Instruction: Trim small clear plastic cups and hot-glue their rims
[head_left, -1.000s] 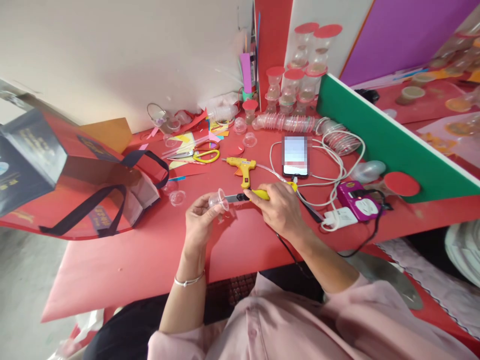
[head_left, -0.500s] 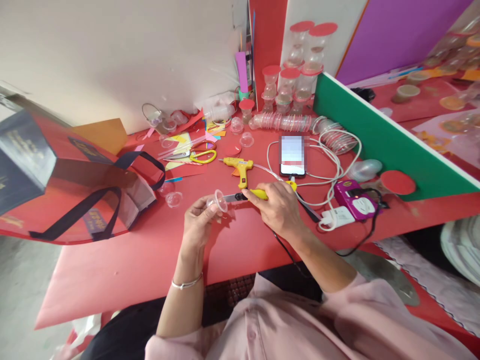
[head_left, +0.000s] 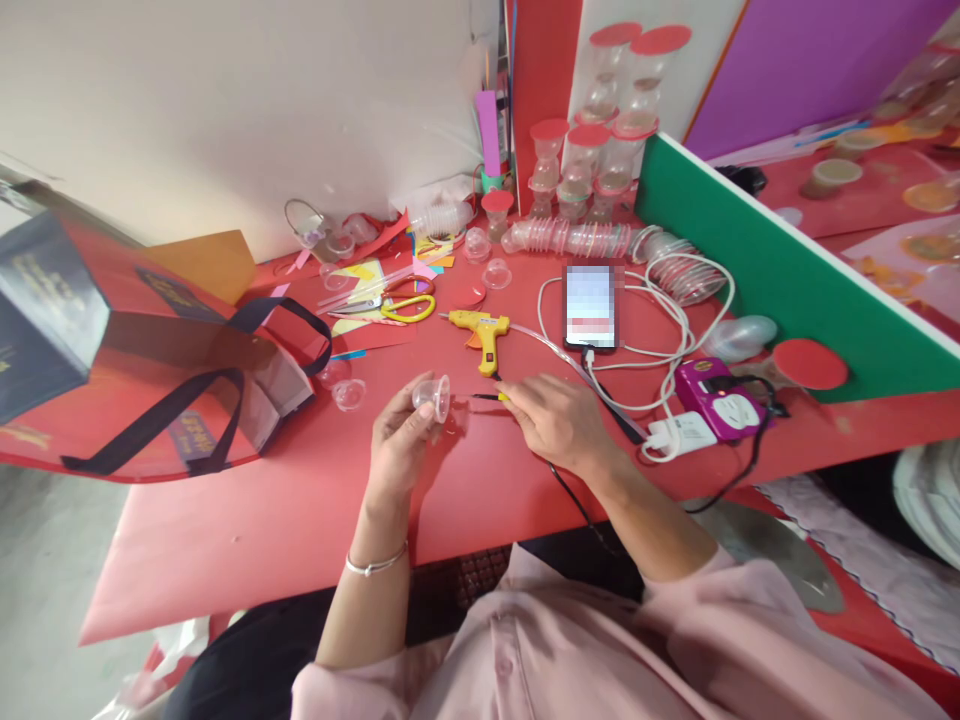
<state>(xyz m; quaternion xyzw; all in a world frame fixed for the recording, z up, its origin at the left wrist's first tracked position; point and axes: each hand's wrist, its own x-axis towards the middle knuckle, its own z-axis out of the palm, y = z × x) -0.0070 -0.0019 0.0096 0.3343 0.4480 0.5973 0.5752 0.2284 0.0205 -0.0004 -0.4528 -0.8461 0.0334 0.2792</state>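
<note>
1. One clear plastic cup (head_left: 431, 400) is held above the near middle of the red table (head_left: 285, 510), and one yellow-and-black cutter (head_left: 491, 397) is held just to its right.
2. Beyond them lies one yellow glue gun (head_left: 484, 335), with one phone (head_left: 589, 308) to its right. One purple power block (head_left: 721, 402) sits farther right, with one white adapter (head_left: 686, 432) touching its left side.
3. One bag (head_left: 180, 400) with two dark handles stands on the left. One loose clear cup (head_left: 349, 395) lies between it and the left hand (head_left: 400, 432).
4. Two red-topped hourglass shapes (head_left: 615, 38) stand highest at the far right, above a lower group whose number I cannot fix because they overlap.
5. The left forearm reaches away from the near edge, with one bracelet (head_left: 375, 567) at the wrist. The thumb on the near side and the fingers behind pinch the cup's body.
6. The right forearm slants from the near right toward the far left. The right hand (head_left: 559, 415) is curled palm-down around the cutter's handle, hiding most of it.
7. The cup lies on its side, its long axis running roughly left to right and its mouth facing right.
8. The cutter's long axis also runs left to right, its dark front end pointing left toward that mouth. The blade is too thin to make out, so I cannot tell whether it touches the cup.
</note>
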